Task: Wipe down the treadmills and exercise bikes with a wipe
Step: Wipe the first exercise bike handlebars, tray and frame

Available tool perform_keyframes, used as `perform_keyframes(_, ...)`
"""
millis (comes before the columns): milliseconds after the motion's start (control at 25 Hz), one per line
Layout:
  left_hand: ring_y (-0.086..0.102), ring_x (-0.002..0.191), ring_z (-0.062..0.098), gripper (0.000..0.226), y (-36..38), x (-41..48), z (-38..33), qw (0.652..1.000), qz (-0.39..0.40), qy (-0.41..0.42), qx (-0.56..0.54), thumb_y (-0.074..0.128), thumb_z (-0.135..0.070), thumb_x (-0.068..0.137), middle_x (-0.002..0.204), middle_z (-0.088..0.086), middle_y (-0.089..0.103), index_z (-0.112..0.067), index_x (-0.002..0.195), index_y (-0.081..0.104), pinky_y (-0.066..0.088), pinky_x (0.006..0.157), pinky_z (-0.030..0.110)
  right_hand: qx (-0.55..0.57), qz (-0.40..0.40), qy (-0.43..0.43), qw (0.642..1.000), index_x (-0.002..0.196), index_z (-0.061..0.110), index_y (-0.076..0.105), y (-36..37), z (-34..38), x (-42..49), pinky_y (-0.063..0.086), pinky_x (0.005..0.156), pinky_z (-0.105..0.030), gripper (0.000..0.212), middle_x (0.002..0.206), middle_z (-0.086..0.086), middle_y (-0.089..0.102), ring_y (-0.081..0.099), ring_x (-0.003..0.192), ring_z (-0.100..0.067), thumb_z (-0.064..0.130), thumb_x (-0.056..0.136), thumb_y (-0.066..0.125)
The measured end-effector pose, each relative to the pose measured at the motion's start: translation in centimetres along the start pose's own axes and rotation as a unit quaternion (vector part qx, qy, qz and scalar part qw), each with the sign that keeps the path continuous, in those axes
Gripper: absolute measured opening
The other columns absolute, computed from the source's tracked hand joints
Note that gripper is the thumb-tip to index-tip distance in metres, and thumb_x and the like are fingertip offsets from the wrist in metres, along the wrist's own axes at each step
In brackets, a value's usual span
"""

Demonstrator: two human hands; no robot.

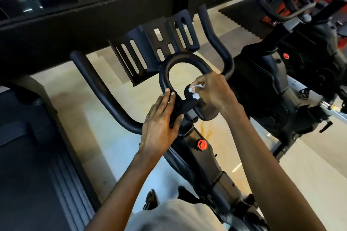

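left hand [159, 118] flat on handlebar [105, 95] | right hand [212, 93] pinching wipe [195, 90]

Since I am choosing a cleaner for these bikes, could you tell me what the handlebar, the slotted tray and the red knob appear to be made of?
Handlebar: probably metal tube under a matte black rubbery coating, judging by its soft, dull highlights. Slotted tray: apparently thin sheet metal painted satin black, with crisp slots and folded edges. Red knob: likely glossy moulded plastic.
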State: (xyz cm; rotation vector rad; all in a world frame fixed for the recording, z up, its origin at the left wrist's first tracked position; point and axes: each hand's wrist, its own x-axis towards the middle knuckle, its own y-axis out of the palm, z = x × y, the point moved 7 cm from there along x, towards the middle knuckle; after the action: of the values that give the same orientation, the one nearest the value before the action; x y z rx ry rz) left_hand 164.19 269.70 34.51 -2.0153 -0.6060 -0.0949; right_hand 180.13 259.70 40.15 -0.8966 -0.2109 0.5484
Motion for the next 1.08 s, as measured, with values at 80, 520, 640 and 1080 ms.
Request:
perform_keyframes(80,0.028,0.150,0.020,0.066,0.0,-0.1,-0.1,1.000,-0.002,-0.002,0.012,0.057,-0.041,0.101,0.165,-0.003,0.022,-0.018,0.157,0.031,0.031,0.116,0.040,-0.012,-0.026,0.020,0.999,0.090,0.013,0.078,-0.7,-0.5,1.2,0.039,0.055,-0.002,0.018,0.090,0.000,0.072,0.066,0.074,0.002,0.002,0.091,0.064)
perform_keyframes(520,0.023,0.151,0.026,0.043,1.7,1.4,-3.6,0.994,-0.043,0.039,0.088,0.051,-0.030,0.101,0.153,0.008,0.047,-0.021,0.143,0.055,0.004,0.125,0.032,0.044,-0.161,-0.085,0.982,0.107,0.025,0.076,-2.4,-7.6,-2.8,0.039,0.083,-0.002,0.024,0.110,0.007,0.066,0.056,0.092,0.011,0.008,0.093,0.064)
perform_keyframes(640,0.034,0.147,0.025,0.044,2.5,2.6,-4.6,0.993,-0.058,0.031,0.102,0.053,-0.032,0.101,0.138,0.006,0.062,-0.019,0.143,0.055,0.015,0.124,0.037,0.099,-0.208,-0.077,0.970,0.106,0.023,0.077,-3.1,-9.4,-1.1,0.051,0.080,-0.015,0.020,0.099,0.017,0.066,0.064,0.089,-0.001,0.012,0.093,0.067)
perform_keyframes(1080,0.046,0.140,0.021,0.045,4.3,4.4,-6.8,0.989,-0.066,-0.002,0.132,0.055,-0.032,0.100,0.137,0.005,0.063,-0.016,0.143,0.055,0.028,0.119,0.046,0.175,-0.215,-0.154,0.948,0.115,0.018,0.075,-2.6,-10.0,-1.1,0.054,0.086,-0.021,0.025,0.107,0.003,0.063,0.065,0.092,-0.004,0.007,0.094,0.068)
